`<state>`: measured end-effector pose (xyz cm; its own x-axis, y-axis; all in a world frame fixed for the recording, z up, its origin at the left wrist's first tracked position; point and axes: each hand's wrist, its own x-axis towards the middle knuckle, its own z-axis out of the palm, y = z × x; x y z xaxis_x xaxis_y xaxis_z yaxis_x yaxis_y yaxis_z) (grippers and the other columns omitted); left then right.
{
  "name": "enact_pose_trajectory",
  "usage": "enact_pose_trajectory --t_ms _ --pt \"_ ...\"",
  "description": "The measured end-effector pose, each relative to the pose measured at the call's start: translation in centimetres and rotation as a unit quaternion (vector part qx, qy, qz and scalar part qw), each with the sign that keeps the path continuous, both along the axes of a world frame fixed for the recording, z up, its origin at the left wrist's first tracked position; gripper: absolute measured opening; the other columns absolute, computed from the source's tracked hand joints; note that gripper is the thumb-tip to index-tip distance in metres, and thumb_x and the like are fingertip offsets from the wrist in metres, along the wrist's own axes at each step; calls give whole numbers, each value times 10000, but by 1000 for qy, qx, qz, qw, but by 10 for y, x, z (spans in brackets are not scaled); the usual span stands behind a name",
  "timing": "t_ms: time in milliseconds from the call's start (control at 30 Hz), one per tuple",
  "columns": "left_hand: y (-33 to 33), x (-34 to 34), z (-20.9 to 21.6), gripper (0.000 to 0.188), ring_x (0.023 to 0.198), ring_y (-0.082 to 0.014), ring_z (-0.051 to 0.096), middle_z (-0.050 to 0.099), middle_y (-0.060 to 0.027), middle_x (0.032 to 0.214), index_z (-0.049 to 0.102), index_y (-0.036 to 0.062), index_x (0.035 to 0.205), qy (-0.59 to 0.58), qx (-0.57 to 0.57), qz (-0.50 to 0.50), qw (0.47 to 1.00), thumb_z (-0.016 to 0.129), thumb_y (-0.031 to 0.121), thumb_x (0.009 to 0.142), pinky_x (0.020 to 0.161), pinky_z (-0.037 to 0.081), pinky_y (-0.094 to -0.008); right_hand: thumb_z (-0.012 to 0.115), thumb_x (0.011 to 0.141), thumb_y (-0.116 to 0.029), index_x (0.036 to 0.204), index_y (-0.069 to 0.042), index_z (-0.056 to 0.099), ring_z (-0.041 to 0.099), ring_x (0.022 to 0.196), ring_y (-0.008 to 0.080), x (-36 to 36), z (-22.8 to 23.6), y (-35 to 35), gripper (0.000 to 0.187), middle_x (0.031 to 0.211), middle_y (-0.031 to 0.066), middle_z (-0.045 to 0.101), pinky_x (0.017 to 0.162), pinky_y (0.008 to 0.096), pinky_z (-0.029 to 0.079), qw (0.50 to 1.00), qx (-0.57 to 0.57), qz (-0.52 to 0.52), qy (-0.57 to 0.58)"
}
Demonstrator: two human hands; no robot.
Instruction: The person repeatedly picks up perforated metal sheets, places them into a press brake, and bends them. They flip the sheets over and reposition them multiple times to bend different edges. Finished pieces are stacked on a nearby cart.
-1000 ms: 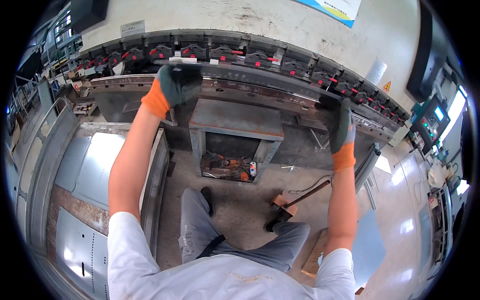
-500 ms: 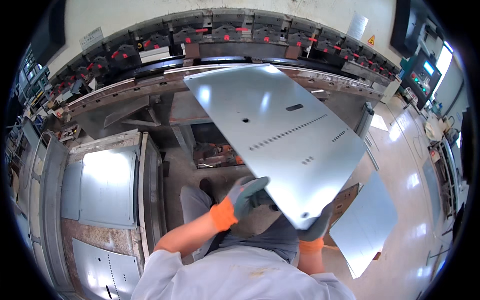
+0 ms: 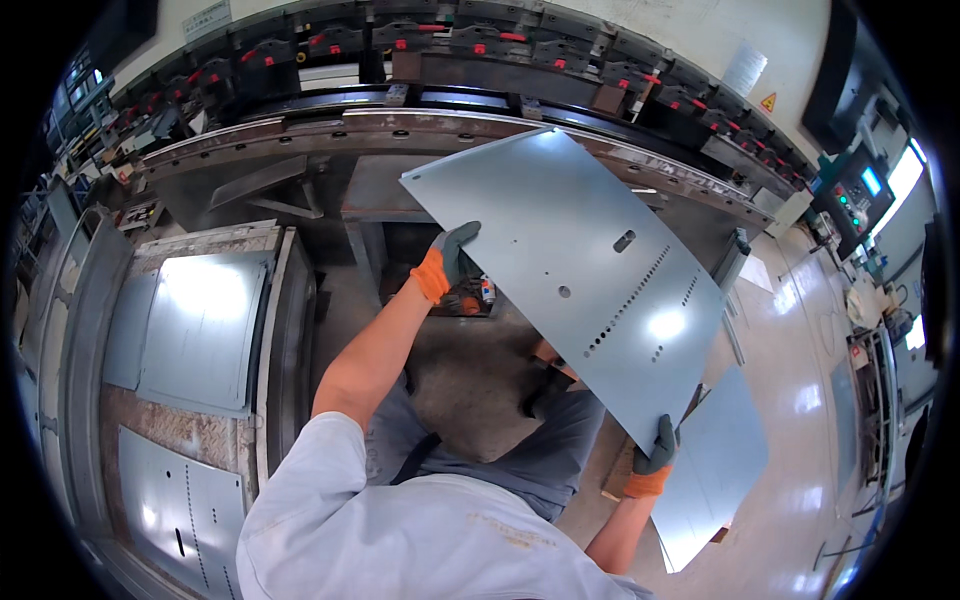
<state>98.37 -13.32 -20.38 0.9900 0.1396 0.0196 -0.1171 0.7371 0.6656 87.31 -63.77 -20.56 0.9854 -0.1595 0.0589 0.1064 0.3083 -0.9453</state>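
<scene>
- Left hand [image 3: 456,250]: closed on the side edge of a perforated metal sheet [image 3: 590,265].
- Right hand [image 3: 656,450]: gripping its near corner.
- Machine [image 3: 460,72]: beyond the sheet.

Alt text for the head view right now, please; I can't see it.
A large perforated metal sheet is held before a long machine with red levers: the left gloved hand grips its left edge, the right gloved hand its lower corner. Other metal sheets lie at left, and a plain sheet at lower right.
</scene>
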Motion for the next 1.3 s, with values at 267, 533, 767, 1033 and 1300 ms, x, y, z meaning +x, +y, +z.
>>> enact_pose_trajectory --t_ms 267,533,767,1033,1300 --pt "5 -116 36 351 964 -287 689 684 -138 1045 607 -9 1197 40 53 149 987 684 157 898 808 588 -404 563 944 7 1335 -80 567 627 1110 378 -21 -29 -30 401 1305 269 574 942 433 526 902 -352 14 -249" --pt "50 -195 16 260 985 -249 686 687 -111 1051 650 -11 1136 -57 -11 307 950 683 43 884 876 572 -371 602 930 -126 1303 45 553 643 1073 208 50 32 55 413 1177 115 646 911 339 527 980 52 189 35" --pt "60 -149 9 270 982 -228 693 685 -89 1107 632 35 1166 -55 -56 287 955 690 94 908 830 591 -355 639 915 -217 1282 13 587 651 962 208 233 17 86 436 1128 82 666 835 329 533 958 40 278 51" --pt "57 -97 -3 312 970 -297 712 685 -168 1135 564 -33 1229 13 -116 167 979 581 158 983 755 626 -413 534 989 -387 1359 -47 543 584 1224 318 277 29 118 503 1338 131 610 1013 504 485 867 353 353 14" --pt "32 -52 -23 352 961 -315 715 682 -190 1129 555 -83 1214 -9 -126 99 987 576 187 988 819 649 -394 558 963 -100 1286 -6 564 598 1215 331 364 -31 64 336 1310 161 620 1003 508 529 895 321 309 1"
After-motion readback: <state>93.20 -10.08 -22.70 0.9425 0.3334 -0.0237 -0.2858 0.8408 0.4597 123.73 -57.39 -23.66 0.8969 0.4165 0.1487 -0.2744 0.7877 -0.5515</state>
